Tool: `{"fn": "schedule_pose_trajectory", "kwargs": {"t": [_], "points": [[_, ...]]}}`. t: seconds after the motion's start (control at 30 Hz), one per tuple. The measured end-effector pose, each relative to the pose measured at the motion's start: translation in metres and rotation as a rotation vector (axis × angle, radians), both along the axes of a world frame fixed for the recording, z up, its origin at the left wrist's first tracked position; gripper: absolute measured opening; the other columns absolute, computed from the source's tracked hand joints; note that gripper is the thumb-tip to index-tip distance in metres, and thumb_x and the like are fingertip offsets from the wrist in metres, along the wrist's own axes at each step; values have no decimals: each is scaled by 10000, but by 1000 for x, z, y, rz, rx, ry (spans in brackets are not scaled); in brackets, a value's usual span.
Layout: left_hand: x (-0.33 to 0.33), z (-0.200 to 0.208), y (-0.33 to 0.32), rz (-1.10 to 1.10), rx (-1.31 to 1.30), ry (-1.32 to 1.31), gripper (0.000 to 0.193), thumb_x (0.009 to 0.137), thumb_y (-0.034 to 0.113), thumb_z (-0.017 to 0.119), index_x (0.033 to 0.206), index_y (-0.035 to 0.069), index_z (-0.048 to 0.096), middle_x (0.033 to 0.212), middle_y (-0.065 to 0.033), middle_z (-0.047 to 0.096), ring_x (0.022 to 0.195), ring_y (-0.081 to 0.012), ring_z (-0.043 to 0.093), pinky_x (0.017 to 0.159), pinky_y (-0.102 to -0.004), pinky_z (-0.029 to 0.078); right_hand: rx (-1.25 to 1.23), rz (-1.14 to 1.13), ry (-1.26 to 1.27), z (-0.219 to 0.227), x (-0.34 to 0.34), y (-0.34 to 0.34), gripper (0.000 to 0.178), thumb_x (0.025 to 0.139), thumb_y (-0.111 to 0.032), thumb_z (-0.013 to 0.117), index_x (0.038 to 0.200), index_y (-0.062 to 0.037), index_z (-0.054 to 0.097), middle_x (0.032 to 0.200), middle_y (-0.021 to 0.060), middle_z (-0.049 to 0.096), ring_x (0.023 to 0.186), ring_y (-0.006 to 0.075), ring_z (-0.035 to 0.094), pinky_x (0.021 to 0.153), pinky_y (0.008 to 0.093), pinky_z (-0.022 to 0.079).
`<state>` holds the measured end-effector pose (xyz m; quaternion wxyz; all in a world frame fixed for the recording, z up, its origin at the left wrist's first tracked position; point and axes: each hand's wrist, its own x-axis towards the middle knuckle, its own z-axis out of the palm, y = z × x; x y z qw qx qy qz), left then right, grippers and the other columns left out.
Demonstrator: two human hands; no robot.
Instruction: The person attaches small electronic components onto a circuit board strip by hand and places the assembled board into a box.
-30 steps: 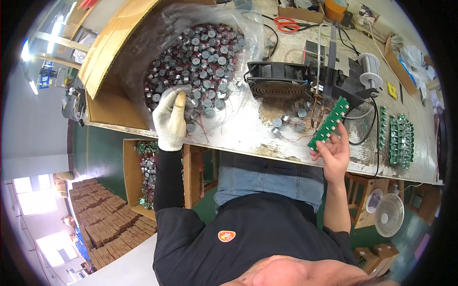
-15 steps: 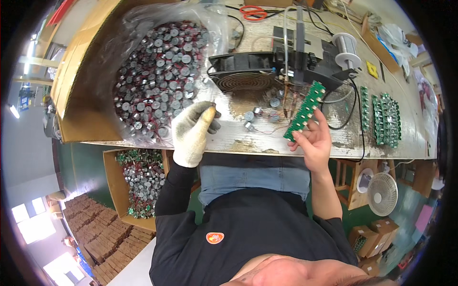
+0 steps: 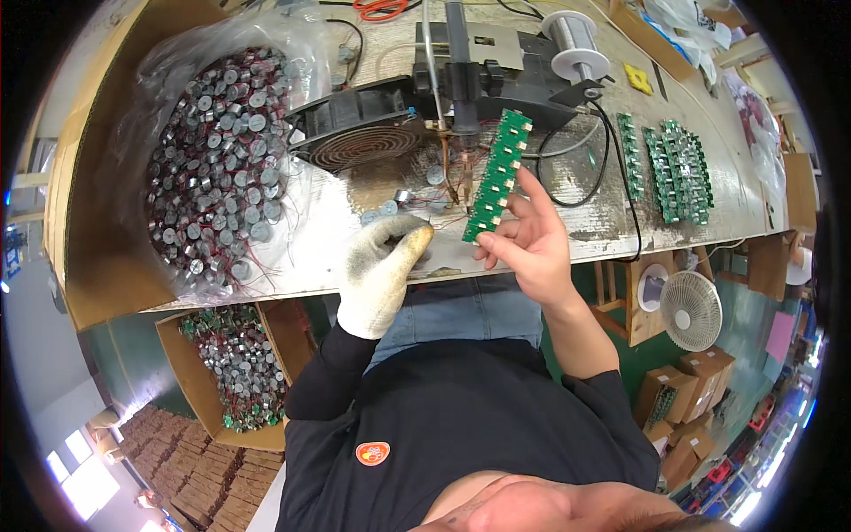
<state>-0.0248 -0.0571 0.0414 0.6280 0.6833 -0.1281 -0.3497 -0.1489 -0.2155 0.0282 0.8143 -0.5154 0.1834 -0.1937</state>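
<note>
My right hand (image 3: 539, 248) grips a long green circuit board (image 3: 498, 177) by its lower end, thumb on the near face. The board is tilted, its top leaning right, with small pale parts along it. My left hand (image 3: 381, 266) wears a white glove, stained at the fingertips. Its thumb and fingers are pinched together just left of the board's lower end; whatever they hold is hidden. Right behind the glove, a few small round motors (image 3: 403, 196) with thin wires lie on the bench. A soldering head (image 3: 464, 155) stands upright behind the board.
A plastic-lined cardboard box (image 3: 97, 186) of motors (image 3: 217, 151) stands left. A black blower fan (image 3: 363, 146) and a solder spool (image 3: 572, 40) sit at the back. Several green boards (image 3: 681, 173) lie right, past a looping black cable (image 3: 612, 177). Below left is another box (image 3: 191, 377).
My left hand has moved right, beside the board's lower end and over the loose motors. My right hand still holds the board. The whole view has shifted.
</note>
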Motion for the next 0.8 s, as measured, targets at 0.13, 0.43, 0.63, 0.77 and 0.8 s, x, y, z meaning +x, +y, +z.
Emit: {"fn": "schedule_pose_trajectory", "kwargs": {"t": [0.13, 0.43, 0.63, 0.77, 0.8], "points": [[-8, 1, -9, -13, -68, 145, 206, 890, 107, 634, 1032, -42, 620, 879, -75, 662, 792, -145, 641, 707, -264, 516, 27, -20, 3, -4, 1, 1, 806, 815, 110, 618, 1467, -58, 175, 1137, 198, 541, 730, 202, 664, 550, 259, 532], [-7, -8, -20, -60, -87, 135, 148, 871, 85, 655, 964, -28, 627, 857, -54, 644, 790, -97, 601, 693, -234, 497, 15, -25, -32, -2, 6, -1, 770, 823, 130, 574, 1455, -47, 173, 1176, 231, 525, 699, 213, 661, 532, 270, 541], [-6, -6, -25, -13, -164, 370, 159, 873, 93, 651, 973, -25, 613, 864, -67, 643, 773, -111, 619, 669, -244, 515, 28, -69, -41, 1, 9, 0, 767, 809, 127, 586, 1447, -51, 197, 1131, 194, 537, 711, 192, 660, 546, 255, 536], [-6, 1, -29, 22, -194, 448, 187, 879, 92, 645, 1010, -31, 596, 892, -88, 644, 775, -137, 639, 664, -259, 543, 29, -88, -43, 2, 12, -2, 767, 803, 134, 587, 1442, -47, 203, 1128, 189, 536, 712, 190, 661, 544, 253, 536], [-5, 0, -29, 22, -194, 447, 187, 879, 92, 645, 1010, -31, 596, 892, -88, 644, 775, -137, 639, 664, -259, 543, 27, -88, -41, 1, 12, -2, 768, 802, 137, 586, 1441, -47, 203, 1126, 187, 535, 710, 190, 661, 545, 253, 537]]}}
